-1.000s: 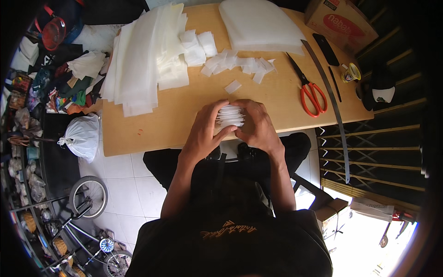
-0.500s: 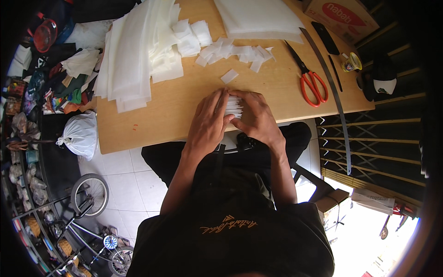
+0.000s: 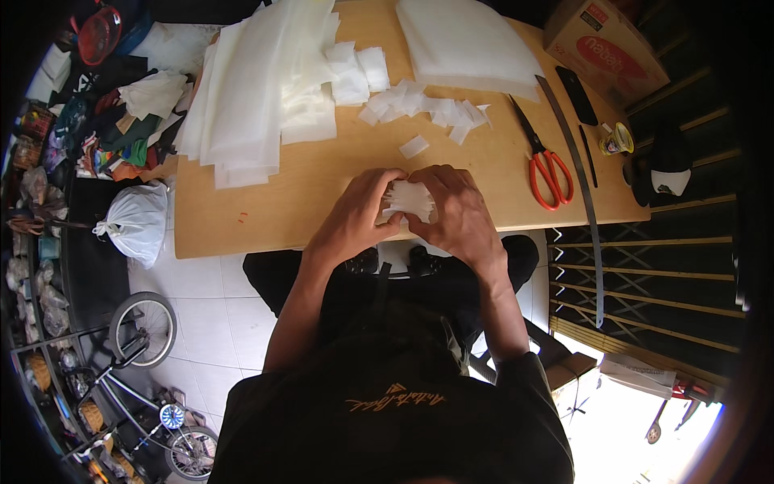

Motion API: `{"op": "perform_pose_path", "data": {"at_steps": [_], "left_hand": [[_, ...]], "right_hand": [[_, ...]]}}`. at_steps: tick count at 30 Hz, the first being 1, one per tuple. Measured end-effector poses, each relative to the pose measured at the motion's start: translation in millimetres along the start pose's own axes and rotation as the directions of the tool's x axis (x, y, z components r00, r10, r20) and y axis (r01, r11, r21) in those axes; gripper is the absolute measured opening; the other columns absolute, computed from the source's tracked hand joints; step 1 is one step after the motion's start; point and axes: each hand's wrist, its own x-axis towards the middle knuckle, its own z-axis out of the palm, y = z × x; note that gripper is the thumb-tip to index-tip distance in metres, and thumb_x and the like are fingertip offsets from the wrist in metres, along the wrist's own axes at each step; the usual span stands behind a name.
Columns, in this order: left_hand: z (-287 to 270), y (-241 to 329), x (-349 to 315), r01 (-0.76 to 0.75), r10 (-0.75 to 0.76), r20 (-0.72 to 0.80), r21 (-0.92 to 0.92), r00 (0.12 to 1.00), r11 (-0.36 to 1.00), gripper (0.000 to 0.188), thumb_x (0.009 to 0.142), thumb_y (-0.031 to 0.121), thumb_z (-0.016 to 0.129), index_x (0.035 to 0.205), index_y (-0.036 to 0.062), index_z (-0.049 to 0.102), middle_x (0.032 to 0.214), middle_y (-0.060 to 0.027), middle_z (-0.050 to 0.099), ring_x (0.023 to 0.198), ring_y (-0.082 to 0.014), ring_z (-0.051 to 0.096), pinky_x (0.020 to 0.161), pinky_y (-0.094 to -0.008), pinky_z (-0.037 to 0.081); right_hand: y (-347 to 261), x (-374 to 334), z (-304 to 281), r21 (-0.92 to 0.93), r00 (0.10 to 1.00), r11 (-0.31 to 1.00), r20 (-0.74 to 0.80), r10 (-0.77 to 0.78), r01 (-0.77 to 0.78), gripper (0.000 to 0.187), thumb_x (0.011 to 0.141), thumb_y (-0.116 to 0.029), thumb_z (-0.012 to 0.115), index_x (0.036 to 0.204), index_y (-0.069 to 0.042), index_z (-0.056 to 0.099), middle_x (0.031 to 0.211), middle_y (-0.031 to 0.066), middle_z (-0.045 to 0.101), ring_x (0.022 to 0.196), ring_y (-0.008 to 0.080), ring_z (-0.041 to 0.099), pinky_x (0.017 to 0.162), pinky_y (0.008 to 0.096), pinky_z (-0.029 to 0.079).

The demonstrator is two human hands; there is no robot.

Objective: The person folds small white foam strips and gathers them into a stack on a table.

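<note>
Between my two hands, near the table's front edge, is a stack of small white translucent pieces [image 3: 408,200], its layers uneven at the ends. My left hand [image 3: 360,211] curls round its left side, with thumb and fingers on it. From the right, my right hand [image 3: 458,208] grips the opposite side, thumb at the near edge and fingers at the far one. A single small white piece [image 3: 414,147] lies just beyond my hands. Behind it is a loose scatter of similar pieces [image 3: 427,105].
Long white translucent sheets [image 3: 250,97] cover the table's left part, beside square stacks [image 3: 359,73]. Another broad sheet [image 3: 468,44] lies at the back. Orange-handled scissors [image 3: 550,177], a long metal ruler [image 3: 576,169], a phone [image 3: 576,95] and a carton [image 3: 605,48] are on the right.
My hands have turned the stack so that its broad white side shows between them. My fingers have moved farther apart around it. The whole view has shifted slightly.
</note>
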Motion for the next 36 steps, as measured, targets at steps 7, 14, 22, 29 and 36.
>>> {"op": "perform_pose_path", "data": {"at_steps": [7,14,22,29,36], "left_hand": [[-12,3,10,0.018,-0.020,-0.022,-0.089,1.000,0.996,0.071,0.085,0.013,0.085,0.145,0.0070,0.048,0.133,-0.0140,0.066,0.121,-0.0303,0.067,0.101,-0.0418,0.056],[-9,-17,66,0.059,-0.086,-0.328,-0.090,0.941,0.994,0.056,0.101,0.022,0.075,0.146,0.0040,0.047,0.137,-0.0171,0.064,0.120,-0.0333,0.066,0.105,-0.0442,0.052],[37,-55,99,-0.060,0.198,-0.200,0.542,0.960,0.839,0.054,0.102,0.023,0.068,0.146,-0.0061,0.053,0.153,-0.0267,0.051,0.145,-0.0451,0.046,0.121,-0.0556,0.038],[38,-54,98,-0.094,0.235,-0.182,0.565,0.955,0.820,0.054,0.102,0.026,0.068,0.142,-0.0072,0.055,0.149,-0.0260,0.054,0.141,-0.0420,0.048,0.120,-0.0536,0.036],[36,-47,100,-0.105,0.234,-0.186,0.525,0.954,0.844,0.048,0.100,0.024,0.069,0.135,-0.0072,0.059,0.143,-0.0241,0.057,0.136,-0.0381,0.051,0.116,-0.0505,0.038]], "right_hand": [[-11,26,-20,-0.125,0.985,0.986,0.146,-0.092,0.111,0.048,0.079,-0.026,0.085,0.116,0.001,0.070,0.108,0.0174,0.072,0.103,0.0343,0.069,0.093,0.0441,0.053],[45,102,-36,0.346,0.875,0.815,0.039,0.483,-0.465,0.042,0.086,-0.031,0.083,0.105,0.006,0.078,0.084,0.0169,0.073,0.078,0.0196,0.067,0.076,0.0348,0.054],[93,211,5,0.326,0.802,0.752,0.032,0.596,-0.572,0.040,0.093,-0.031,0.076,0.100,0.008,0.079,0.089,0.0148,0.074,0.077,0.0221,0.071,0.075,0.0338,0.058],[112,220,35,0.261,0.865,0.833,0.021,0.501,-0.488,0.036,0.090,-0.036,0.080,0.100,-0.002,0.082,0.081,0.0191,0.071,0.069,0.0250,0.072,0.072,0.0347,0.059],[120,227,39,0.090,0.829,0.824,0.050,0.557,-0.559,0.045,0.092,-0.041,0.078,0.088,0.003,0.077,0.064,0.0139,0.065,0.065,0.0248,0.069,0.070,0.0371,0.056]]}}
